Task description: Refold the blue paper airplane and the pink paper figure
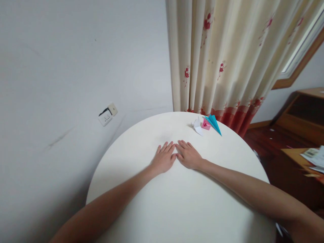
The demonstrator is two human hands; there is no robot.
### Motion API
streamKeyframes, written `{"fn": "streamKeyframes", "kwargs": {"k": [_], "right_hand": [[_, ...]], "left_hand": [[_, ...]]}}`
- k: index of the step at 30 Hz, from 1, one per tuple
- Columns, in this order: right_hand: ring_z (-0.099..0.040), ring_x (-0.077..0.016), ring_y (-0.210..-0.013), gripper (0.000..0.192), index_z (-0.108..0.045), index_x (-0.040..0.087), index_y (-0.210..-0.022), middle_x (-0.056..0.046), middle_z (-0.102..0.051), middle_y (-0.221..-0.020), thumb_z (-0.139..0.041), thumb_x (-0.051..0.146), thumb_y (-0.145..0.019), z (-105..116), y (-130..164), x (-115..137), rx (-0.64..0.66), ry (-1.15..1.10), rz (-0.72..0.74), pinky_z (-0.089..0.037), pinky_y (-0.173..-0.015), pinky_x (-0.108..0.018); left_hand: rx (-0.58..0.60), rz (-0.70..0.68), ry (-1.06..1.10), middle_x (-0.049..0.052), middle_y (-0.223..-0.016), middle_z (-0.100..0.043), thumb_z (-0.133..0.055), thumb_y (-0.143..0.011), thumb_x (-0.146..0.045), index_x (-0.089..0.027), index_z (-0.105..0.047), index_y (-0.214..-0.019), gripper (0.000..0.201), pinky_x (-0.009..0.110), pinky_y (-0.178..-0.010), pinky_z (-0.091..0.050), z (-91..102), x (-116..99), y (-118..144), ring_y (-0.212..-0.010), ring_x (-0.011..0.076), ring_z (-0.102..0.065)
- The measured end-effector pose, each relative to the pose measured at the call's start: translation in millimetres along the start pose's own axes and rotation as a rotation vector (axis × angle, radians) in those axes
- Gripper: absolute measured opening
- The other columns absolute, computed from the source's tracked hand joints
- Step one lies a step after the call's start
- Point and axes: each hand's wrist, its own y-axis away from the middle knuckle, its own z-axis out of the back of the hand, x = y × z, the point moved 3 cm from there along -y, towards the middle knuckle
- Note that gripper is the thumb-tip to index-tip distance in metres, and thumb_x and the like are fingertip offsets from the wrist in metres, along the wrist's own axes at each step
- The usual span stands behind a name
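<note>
Now both hands flat, empty, left hand [164, 158], right hand [188, 156], paper figures [206, 125] beyond, table [177, 202]

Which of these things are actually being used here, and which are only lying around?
In use:
left hand and right hand, flat and open on the round white table, fingertips meeting; folded paper pieces nearest them: white, pink, blue.

Lying about:
curtain, wall socket, papers on side table.

Head view, down over table [141, 202]
</note>
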Motion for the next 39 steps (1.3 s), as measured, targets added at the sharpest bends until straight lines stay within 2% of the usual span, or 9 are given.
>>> {"fn": "streamKeyframes", "kwargs": {"k": [5,12,15,18,22,26,31,35,39], "right_hand": [[-0.042,-0.0295,-0.139,0.048,-0.053,0.013,-0.139,-0.020,-0.047,-0.149,-0.049,0.030,-0.094,5.7,-7.7,-12.8,-0.104,-0.112,0.019,-0.032,-0.114,-0.047],[-0.052,-0.0301,-0.121,0.049,-0.051,0.010,-0.136,-0.019,-0.058,-0.133,-0.052,0.016,-0.088,58.4,-38.7,-95.4,-0.580,-0.135,-0.251,-0.039,-0.105,-0.044],[-0.049,-0.0305,-0.123,0.048,-0.054,0.009,-0.132,-0.019,-0.058,-0.130,-0.055,0.012,-0.084,80.1,-55.6,-126.8,-0.616,-0.070,-0.381,-0.036,-0.107,-0.044],[-0.047,-0.0303,-0.123,0.045,-0.057,0.008,-0.128,-0.021,-0.058,-0.128,-0.053,0.010,-0.083,94.2,-70.7,-143.8,-0.638,-0.067,-0.450,-0.032,-0.107,-0.046],[-0.051,-0.0348,-0.118,0.015,-0.070,0.013,-0.089,-0.021,-0.067,-0.104,-0.063,0.009,-0.077,94.8,-81.9,-151.2,-0.613,-0.132,-0.521,-0.037,-0.099,-0.049],[-0.060,-0.0308,-0.100,0.020,-0.059,0.018,-0.057,-0.015,-0.068,-0.076,-0.070,0.015,-0.073,84.7,-85.5,-139.2,-0.575,-0.255,-0.517,-0.043,-0.087,-0.044],[-0.062,-0.0180,-0.068,0.018,-0.065,0.016,-0.068,-0.005,-0.069,-0.069,-0.067,0.032,-0.076,73.4,-70.3,-84.8,-0.482,-0.498,-0.374,-0.047,-0.063,-0.029],[-0.061,-0.0152,-0.065,0.023,-0.067,0.015,-0.076,-0.005,-0.070,-0.073,-0.067,0.039,-0.073,64.3,-34.9,-26.4,-0.297,-1.039,-0.174,-0.046,-0.059,-0.026],[-0.055,-0.0140,-0.059,0.025,-0.064,0.017,-0.069,-0.001,-0.064,-0.065,-0.067,0.041,-0.073,60.6,-2.2,12.2,-0.278,-1.067,-0.097,-0.044,-0.057,-0.026]], "left_hand": [[0.002,-0.018,0.039,0.004,-0.162,-0.028,-0.037,-0.101,-0.037,-0.027,-0.040,-0.151,0.051,0.053,-0.122,-0.014,2.7,3.0,-0.1,-0.151,0.0274,-0.021],[-0.028,-0.031,0.229,0.008,-0.148,-0.051,-0.050,-0.094,-0.027,-0.022,-0.063,-0.130,0.039,0.042,-0.118,-0.029,13.8,-5.3,1.9,-0.141,0.0250,-0.043],[-0.009,-0.033,0.446,0.007,-0.122,-0.071,-0.049,-0.093,-0.026,-0.020,-0.074,-0.110,0.030,0.033,-0.105,-0.045,28.5,-19.1,4.7,-0.114,0.0210,-0.065],[-0.002,-0.008,0.567,0.005,-0.110,-0.076,-0.051,-0.092,-0.026,-0.021,-0.077,-0.101,0.027,0.030,-0.098,-0.049,47.2,-26.1,10.5,-0.104,0.0201,-0.068],[0.013,0.004,0.612,0.002,-0.104,-0.077,-0.051,-0.092,-0.025,-0.023,-0.078,-0.093,0.027,0.027,-0.091,-0.051,63.2,-20.2,17.4,-0.098,0.0186,-0.070],[-0.005,0.027,0.607,0.003,-0.103,-0.077,-0.051,-0.092,-0.024,-0.021,-0.077,-0.094,0.026,0.028,-0.090,-0.052,65.1,-3.9,18.8,-0.096,0.0187,-0.071],[-0.234,0.079,0.601,0.009,-0.123,-0.067,-0.057,-0.090,-0.025,-0.020,-0.065,-0.123,0.034,0.030,-0.089,-0.054,73.2,6.4,17.7,-0.107,0.0195,-0.066],[-0.400,0.053,0.569,0.011,-0.135,-0.058,-0.060,-0.090,-0.032,-0.020,-0.058,-0.131,0.043,0.036,-0.106,-0.045,89.8,-9.1,19.9,-0.124,0.0220,-0.055],[-0.243,0.038,0.710,0.009,-0.120,-0.067,-0.057,-0.091,-0.038,-0.018,-0.065,-0.116,0.033,0.035,-0.102,-0.045,89.7,-28.6,22.0,-0.115,0.0231,-0.061]]}}
